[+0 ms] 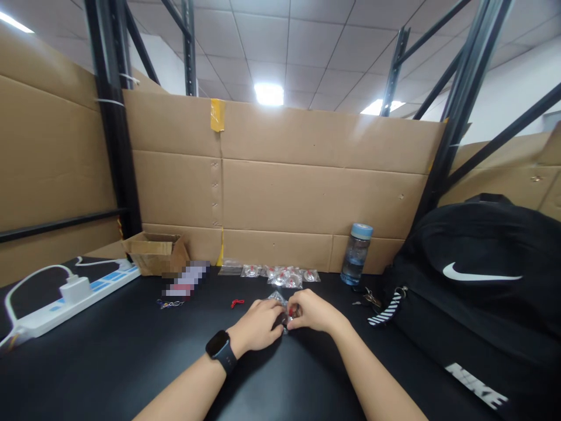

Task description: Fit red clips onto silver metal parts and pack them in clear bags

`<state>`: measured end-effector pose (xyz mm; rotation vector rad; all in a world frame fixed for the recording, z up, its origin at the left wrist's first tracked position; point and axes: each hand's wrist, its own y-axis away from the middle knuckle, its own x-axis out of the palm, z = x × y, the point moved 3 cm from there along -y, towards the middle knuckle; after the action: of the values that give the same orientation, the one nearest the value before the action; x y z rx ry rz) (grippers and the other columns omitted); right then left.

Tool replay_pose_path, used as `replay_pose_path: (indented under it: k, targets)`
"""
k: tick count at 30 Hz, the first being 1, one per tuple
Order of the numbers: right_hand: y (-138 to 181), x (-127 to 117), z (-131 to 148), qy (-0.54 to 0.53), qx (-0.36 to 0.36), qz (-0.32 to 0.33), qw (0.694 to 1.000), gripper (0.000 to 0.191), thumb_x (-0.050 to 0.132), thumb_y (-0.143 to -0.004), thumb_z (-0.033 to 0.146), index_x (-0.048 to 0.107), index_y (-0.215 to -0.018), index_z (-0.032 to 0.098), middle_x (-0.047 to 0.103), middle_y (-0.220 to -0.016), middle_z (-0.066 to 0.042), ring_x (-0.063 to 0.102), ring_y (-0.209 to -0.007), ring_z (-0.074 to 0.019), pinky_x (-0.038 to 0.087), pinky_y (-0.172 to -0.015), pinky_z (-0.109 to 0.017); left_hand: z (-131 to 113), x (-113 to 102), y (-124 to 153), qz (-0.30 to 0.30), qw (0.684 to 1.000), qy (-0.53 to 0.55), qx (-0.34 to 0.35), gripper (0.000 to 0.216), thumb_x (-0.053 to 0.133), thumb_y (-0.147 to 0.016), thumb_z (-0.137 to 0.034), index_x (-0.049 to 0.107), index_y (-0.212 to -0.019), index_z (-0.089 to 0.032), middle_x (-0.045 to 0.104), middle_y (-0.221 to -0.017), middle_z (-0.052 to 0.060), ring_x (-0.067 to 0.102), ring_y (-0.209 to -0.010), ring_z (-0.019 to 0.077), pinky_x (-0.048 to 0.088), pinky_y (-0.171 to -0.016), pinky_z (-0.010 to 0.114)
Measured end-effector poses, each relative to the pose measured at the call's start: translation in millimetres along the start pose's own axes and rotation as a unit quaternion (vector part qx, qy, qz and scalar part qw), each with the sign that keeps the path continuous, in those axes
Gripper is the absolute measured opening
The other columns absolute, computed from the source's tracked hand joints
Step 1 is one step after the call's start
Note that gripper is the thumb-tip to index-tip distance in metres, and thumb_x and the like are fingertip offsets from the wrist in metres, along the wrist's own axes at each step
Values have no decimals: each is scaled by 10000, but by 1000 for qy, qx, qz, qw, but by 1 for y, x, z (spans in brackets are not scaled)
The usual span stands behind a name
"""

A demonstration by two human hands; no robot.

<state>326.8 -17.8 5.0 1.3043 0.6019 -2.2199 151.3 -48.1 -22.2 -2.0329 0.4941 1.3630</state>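
A small clear plastic bag [277,297] lies on the black tabletop between my two hands, mostly covered by fingers. My left hand [259,325], with a dark watch on the wrist, has its thumb and fingers curled on the bag's left side. From the right, my right hand [314,312] pinches at the bag with bent fingers, and a small red item [292,313] shows beside its fingertips. Whether that red item is inside the bag or in the fingers cannot be made out. A little red cord [237,303] lies to the left of my left hand.
Several clear packets [284,276] with red bits lie at the back. A water bottle [356,255], keys [371,297] and black backpack [473,292] stand or lie right. Left are a cardboard box [153,257], thin cords [170,304] and a power strip [83,301].
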Motion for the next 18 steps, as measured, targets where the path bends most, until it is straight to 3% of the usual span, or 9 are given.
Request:
replay_pose_path:
  k: [8,13,18]
  targets:
    - [5,-1,-5,-71,10,40,997,283,758,-657,139,734,-937,173,697,-740,9,623,-637,-129,453,-599,-199,7,8,-2,20,998,46,-30,361,513,-834,-262,571,-1190,-274,592,-1301,62,515,-1256,268,378,-1037,444]
    - [1,-3,1,41,14,-28,999,295,829,-633,250,731,-909,216,685,-848,5,610,-752,-155,411,-641,-219,8,8,-4,22,997,54,-41,445,501,-811,-246,517,-1255,-270,577,-1330,84,498,-1274,286,364,-1043,464]
    - [5,-8,12,122,38,-71,989,355,758,-705,294,687,-1052,278,659,-1092,-25,628,-923,-207,374,-651,-237,11,12,-7,12,997,55,-46,502,498,-782,-204,478,-1279,-273,564,-1357,76,488,-1283,274,365,-1051,450]
